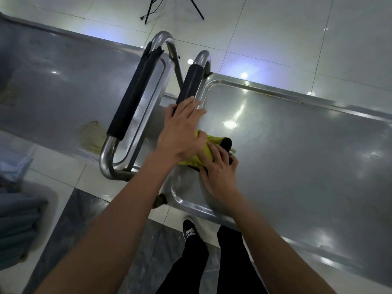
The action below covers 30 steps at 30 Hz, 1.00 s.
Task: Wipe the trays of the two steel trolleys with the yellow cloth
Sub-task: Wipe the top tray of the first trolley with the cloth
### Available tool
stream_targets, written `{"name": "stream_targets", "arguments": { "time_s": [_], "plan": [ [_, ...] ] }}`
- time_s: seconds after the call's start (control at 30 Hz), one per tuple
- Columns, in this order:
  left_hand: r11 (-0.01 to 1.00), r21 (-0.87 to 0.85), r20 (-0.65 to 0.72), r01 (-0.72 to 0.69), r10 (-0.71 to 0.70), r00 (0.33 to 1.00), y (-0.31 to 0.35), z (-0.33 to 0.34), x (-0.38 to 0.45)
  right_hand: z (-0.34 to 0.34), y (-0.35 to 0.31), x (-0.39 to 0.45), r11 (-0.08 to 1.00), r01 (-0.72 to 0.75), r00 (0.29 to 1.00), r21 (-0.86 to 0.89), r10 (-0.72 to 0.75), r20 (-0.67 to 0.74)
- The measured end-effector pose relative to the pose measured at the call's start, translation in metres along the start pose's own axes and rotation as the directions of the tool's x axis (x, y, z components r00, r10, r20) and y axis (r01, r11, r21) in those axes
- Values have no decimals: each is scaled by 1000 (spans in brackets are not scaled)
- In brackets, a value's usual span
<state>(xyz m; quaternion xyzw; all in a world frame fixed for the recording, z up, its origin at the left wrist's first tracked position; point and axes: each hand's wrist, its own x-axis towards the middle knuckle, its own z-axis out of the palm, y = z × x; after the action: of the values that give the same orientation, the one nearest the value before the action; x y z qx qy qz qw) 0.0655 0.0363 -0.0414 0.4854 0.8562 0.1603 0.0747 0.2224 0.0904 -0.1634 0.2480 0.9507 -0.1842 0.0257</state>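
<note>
Two steel trolleys stand end to end, with their handles meeting in the middle. The right trolley's tray (297, 155) is shiny and bare; the left trolley's tray (63, 81) lies at the upper left. A bunched yellow cloth (209, 145) with a black edge sits on the near left corner of the right tray. My right hand (220, 172) grips the cloth from the near side with curled fingers. My left hand (180, 128) lies flat with straight fingers over the lower end of the right trolley's black-padded handle (191, 83), its thumb side touching the cloth.
The left trolley's padded handle (129, 102) stands close beside the right one. A brownish stain (93, 134) marks the left tray's near corner. Black tripod legs (152, 9) stand on the tiled floor behind. Folded blue-grey fabric (14, 219) lies at the left. My legs and one shoe (189, 230) are below.
</note>
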Motion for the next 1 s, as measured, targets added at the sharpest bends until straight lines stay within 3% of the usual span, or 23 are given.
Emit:
{"name": "stream_targets", "arguments": {
  "time_s": [0.27, 0.5, 0.67, 1.0],
  "plan": [
    [998, -39, 104, -51, 55, 993, -9, -8, -17, 22, -32, -77, 999, 45, 999, 12, -45, -9],
    [995, 62, 86, -82, 77, 993, -6, -4, -27, 31, -37, -126, 995, 92, 995, 42, -94, 23],
    [981, 156, 86, -111, 98, 991, -8, -1, -27, 24, -21, -106, 993, 112, 994, 31, -111, -12],
    [953, 293, 173, -71, 20, 985, 10, 3, -27, -30, 49, -7, 996, -51, 998, 68, 53, -35]
  ]
}}
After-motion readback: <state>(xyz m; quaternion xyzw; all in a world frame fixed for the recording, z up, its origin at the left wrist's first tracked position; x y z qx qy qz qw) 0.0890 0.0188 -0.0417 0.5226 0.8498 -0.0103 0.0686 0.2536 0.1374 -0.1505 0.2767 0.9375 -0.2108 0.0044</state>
